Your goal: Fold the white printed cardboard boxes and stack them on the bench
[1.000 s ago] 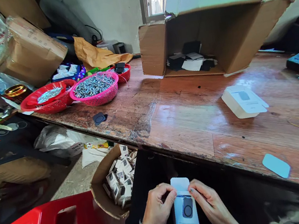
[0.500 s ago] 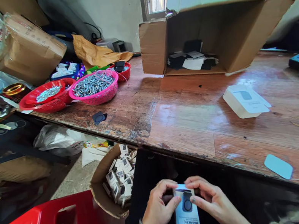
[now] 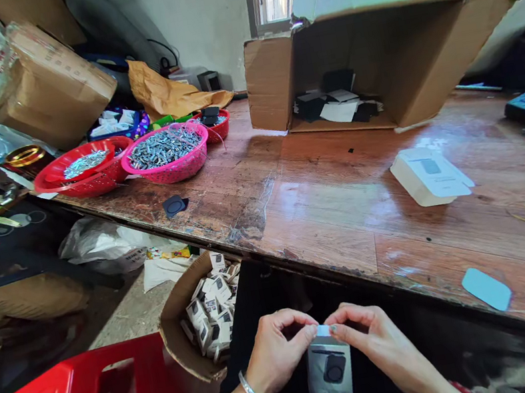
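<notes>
A small white box (image 3: 330, 374) printed with a dark square-and-ring picture and the word MAGNETIC hangs over my lap, its lettering upside down to me. My left hand (image 3: 283, 345), with a silver bangle at the wrist, pinches the left corner of the box's top end between thumb and fingers. On the opposite corner my right hand (image 3: 372, 340) pinches in the same way. A pale flap or edge shows between the two sets of fingertips. Whether it is folded in cannot be told.
Left of my lap, a carton (image 3: 187, 345) holds many similar small boxes. A red stool (image 3: 155, 391) stands beside it. On the wooden table are a pink basket of metal parts (image 3: 165, 149), an open cardboard box (image 3: 272, 79), a stack of white cards (image 3: 429, 175) and a pale-blue rounded card (image 3: 487, 289).
My fingertips have come closer together at the box's top end, and a pale flap shows there now. The box has tilted, its front looking darker.
</notes>
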Available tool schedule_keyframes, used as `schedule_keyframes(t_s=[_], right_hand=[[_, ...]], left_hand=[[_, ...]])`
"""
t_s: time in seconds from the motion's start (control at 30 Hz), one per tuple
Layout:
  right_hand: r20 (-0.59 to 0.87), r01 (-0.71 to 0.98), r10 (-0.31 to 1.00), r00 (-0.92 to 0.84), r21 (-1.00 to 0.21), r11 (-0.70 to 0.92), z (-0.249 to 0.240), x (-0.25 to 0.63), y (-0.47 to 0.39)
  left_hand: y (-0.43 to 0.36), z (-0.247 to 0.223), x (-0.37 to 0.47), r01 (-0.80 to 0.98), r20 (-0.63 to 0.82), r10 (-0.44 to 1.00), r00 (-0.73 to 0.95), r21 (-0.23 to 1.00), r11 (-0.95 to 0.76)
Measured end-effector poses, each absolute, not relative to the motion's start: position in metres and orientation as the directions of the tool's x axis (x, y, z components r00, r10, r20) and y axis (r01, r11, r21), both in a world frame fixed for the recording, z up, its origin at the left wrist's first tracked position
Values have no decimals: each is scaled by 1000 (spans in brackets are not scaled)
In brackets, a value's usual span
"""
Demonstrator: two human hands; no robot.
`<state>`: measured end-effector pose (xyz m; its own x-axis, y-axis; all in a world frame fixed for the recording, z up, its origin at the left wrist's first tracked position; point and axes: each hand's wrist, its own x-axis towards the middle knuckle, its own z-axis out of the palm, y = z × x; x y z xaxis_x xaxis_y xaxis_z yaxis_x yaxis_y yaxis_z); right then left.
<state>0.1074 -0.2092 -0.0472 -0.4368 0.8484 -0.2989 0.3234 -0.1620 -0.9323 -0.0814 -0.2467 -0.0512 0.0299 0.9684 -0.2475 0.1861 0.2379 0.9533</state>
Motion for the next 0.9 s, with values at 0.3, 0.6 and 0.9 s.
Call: schedule_keyframes(t_s=[0.3, 0.6, 0.9], right_hand=[[-223, 288, 865, -448, -953, -96, -55, 110, -214], [-181, 319, 876, -447, -947, -33, -57, 110, -213], [-62, 288, 857, -512, -952, 103, -61, 111, -218]], left_hand=[[-254, -73, -85, 57, -111, 988, 105, 993, 105], [-243, -67, -88, 102, -243, 964, 107, 967, 233], [-251, -80, -97, -13, -122, 975, 187, 992, 127]])
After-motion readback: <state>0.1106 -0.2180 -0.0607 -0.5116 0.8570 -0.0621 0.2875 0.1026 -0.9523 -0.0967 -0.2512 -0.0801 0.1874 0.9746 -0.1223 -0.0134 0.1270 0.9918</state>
